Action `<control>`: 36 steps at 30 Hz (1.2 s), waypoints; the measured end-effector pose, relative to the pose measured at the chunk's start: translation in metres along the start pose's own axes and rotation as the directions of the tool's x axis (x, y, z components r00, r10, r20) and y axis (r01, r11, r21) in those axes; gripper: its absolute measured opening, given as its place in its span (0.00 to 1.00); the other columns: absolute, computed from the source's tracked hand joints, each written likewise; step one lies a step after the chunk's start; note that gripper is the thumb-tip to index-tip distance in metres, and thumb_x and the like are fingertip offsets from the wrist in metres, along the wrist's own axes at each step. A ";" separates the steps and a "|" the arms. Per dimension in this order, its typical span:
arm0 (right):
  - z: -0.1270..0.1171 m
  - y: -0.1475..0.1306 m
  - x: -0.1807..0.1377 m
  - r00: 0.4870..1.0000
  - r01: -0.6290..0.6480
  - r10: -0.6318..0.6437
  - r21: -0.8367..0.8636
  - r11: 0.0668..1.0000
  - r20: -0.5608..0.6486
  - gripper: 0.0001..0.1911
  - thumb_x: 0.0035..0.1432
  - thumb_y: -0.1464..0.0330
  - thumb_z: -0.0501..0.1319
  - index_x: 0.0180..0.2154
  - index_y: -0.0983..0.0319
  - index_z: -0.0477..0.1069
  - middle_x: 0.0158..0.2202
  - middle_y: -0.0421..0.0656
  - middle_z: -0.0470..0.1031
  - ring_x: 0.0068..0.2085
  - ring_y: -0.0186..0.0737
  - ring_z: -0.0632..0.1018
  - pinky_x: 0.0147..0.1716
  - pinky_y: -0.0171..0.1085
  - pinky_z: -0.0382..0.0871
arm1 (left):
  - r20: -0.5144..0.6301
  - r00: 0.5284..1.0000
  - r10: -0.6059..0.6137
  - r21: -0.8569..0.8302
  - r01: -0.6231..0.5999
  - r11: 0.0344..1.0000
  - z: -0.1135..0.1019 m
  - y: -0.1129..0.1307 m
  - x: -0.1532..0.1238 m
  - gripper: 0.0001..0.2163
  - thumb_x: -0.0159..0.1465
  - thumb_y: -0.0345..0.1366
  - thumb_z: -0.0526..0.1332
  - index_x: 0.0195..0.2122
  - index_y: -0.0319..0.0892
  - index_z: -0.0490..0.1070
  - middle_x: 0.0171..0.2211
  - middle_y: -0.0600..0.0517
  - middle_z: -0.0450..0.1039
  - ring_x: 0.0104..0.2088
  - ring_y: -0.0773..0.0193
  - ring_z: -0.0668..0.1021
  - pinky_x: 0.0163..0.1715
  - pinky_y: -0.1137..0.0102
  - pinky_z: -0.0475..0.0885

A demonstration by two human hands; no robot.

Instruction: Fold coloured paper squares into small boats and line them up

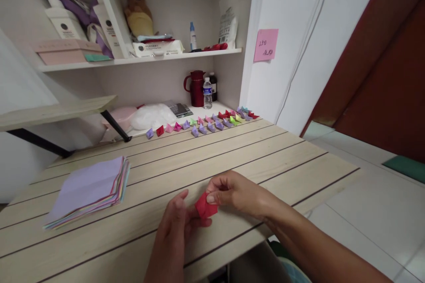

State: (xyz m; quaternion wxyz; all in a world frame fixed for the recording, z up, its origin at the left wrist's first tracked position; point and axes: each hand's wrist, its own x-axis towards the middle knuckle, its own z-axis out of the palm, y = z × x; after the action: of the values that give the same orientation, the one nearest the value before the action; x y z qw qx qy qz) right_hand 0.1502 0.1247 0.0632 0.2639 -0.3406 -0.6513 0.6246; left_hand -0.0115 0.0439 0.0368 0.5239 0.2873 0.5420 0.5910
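Tabletop (pixel 149 172), pale wood-look w/ dark stripes, nr white built-in shelving (pixel 186 55); pink square sticky note (pixel 265 47) on white wall (pixel 288 13) reads "250", 2nd line illegible. Small folded red paper piece (pixel 202 208) over tabletop's front: R hand (pixel 229 194) pinches it, L hand (pixel 177 219) loosely spread, fingers against it.

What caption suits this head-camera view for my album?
Right hand pinching red paper by the left hand, colorful folded papers lined up beyond.

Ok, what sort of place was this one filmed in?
Probably a room in a home or dormitory: a plush toy and a white pump bottle sit on the shelf, and a dark red jug stands below it.
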 end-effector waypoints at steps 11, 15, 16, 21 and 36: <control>0.008 -0.009 0.007 0.998 -0.049 0.041 0.164 0.985 0.055 0.18 0.46 0.57 0.71 0.29 0.65 0.74 0.26 0.41 0.74 0.30 0.36 0.73 0.37 0.38 0.66 | 0.123 0.992 -0.011 0.092 0.000 0.996 -0.003 0.004 0.011 0.16 0.46 0.50 0.73 0.27 0.41 0.80 0.23 0.52 0.78 0.25 0.65 0.75 0.32 0.70 0.69; 0.012 -0.004 0.011 0.998 -0.057 0.052 0.167 0.984 0.035 0.18 0.46 0.57 0.71 0.28 0.65 0.74 0.25 0.40 0.74 0.28 0.34 0.72 0.35 0.36 0.65 | 0.082 0.997 -0.005 0.146 -0.007 0.989 -0.002 0.006 0.008 0.15 0.49 0.49 0.71 0.27 0.41 0.81 0.23 0.51 0.78 0.23 0.65 0.74 0.31 0.70 0.69; 0.013 -0.003 0.011 0.998 -0.055 0.051 0.157 0.986 0.026 0.17 0.47 0.57 0.71 0.29 0.65 0.74 0.25 0.40 0.74 0.28 0.34 0.72 0.35 0.36 0.65 | 0.057 0.998 0.007 0.182 -0.017 0.983 -0.002 0.006 0.007 0.15 0.51 0.49 0.70 0.28 0.41 0.81 0.23 0.51 0.79 0.23 0.64 0.75 0.31 0.69 0.69; 0.014 -0.001 0.012 1.000 -0.021 0.019 0.085 0.996 0.021 0.12 0.52 0.62 0.66 0.31 0.65 0.73 0.26 0.41 0.74 0.29 0.35 0.72 0.36 0.37 0.66 | 0.041 0.996 0.079 0.306 -0.088 0.948 -0.009 0.008 0.004 0.15 0.54 0.51 0.67 0.30 0.44 0.82 0.24 0.52 0.79 0.29 0.58 0.76 0.37 0.66 0.68; 0.015 -0.004 0.016 0.996 0.077 -0.067 -0.172 0.982 0.064 0.03 0.55 0.73 0.60 0.30 0.64 0.73 0.26 0.38 0.73 0.29 0.33 0.71 0.31 0.32 0.64 | 0.009 0.992 0.128 0.442 -0.119 0.889 -0.004 0.008 0.003 0.11 0.53 0.43 0.66 0.28 0.41 0.80 0.19 0.54 0.73 0.24 0.63 0.71 0.27 0.71 0.62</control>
State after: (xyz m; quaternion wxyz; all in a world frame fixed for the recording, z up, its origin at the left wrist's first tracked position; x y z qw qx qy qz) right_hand 0.1279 0.1275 0.0646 0.2364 -0.3202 -0.7226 0.5651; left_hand -0.0186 0.0468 0.0422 0.4007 0.4263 0.6479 0.4877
